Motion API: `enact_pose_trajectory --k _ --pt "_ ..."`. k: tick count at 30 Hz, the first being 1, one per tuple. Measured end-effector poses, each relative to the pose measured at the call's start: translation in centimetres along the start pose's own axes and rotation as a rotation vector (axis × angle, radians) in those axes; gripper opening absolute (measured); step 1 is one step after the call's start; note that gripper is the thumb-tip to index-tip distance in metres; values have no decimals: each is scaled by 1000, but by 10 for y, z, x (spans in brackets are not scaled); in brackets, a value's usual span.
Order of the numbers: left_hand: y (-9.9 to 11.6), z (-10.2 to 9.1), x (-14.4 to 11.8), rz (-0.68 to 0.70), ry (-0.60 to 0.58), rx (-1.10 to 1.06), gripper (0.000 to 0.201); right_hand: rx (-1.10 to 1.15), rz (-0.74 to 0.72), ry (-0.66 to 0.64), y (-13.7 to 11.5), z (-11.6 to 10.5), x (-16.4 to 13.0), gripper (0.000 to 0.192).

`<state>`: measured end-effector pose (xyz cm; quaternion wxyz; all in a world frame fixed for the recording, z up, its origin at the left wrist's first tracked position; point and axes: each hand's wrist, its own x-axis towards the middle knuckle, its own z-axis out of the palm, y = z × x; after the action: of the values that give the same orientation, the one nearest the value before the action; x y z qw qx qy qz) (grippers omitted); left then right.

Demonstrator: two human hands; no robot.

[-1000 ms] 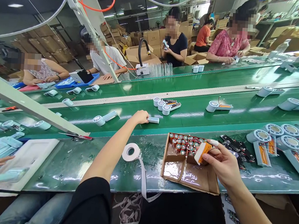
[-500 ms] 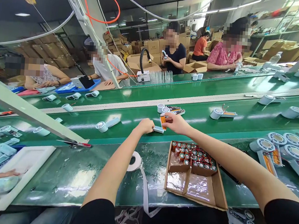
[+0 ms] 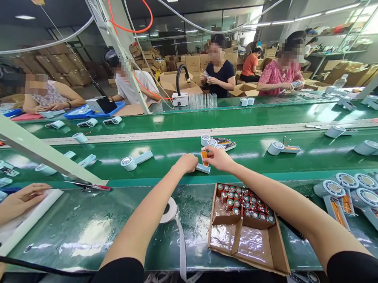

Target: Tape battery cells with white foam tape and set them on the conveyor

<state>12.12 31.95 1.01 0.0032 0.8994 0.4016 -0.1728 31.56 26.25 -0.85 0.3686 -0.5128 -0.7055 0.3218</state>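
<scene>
Over the near side of the green belt, my left hand [image 3: 187,162] is closed on a light-blue fan casing [image 3: 203,169], whose slim end sticks out to the right. My right hand [image 3: 219,158] pinches an orange battery [image 3: 204,158] upright just above that casing. Whether the two touch I cannot tell. Right behind my right fingers lies a fan body with round light-blue parts [image 3: 205,139] and a dark inner board. Below my right forearm is a cardboard box [image 3: 224,220], its back compartments filled with orange batteries [image 3: 236,200] with red wires.
A roll of white tape [image 3: 169,212] trails its strip over the bench edge. Red-handled tweezers [image 3: 101,187] lie left. Several fan bodies [image 3: 346,181] stand at right; another [image 3: 129,162] lies on the belt. A co-worker's hand [image 3: 32,198] is over a white tray [image 3: 44,211] at left.
My hands keep hold of the casing and battery, with only a slight shift. At left, a co-worker's hand has come up to the white tray's far edge. The view has shifted slightly.
</scene>
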Motion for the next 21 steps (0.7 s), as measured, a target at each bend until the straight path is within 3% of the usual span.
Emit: enact_pose_trajectory --k 6,12,21 --pt "-2 -10 3 25 -34 -45 9 -1 -1 24 9 -1 -4 43" --pt "-8 -21 5 32 -53 -151 24 -74 -12 5 19 -2 -6 43" --pt "0 -22 6 16 31 -225 18 -475 -76 -110 0 -5 -17 35"
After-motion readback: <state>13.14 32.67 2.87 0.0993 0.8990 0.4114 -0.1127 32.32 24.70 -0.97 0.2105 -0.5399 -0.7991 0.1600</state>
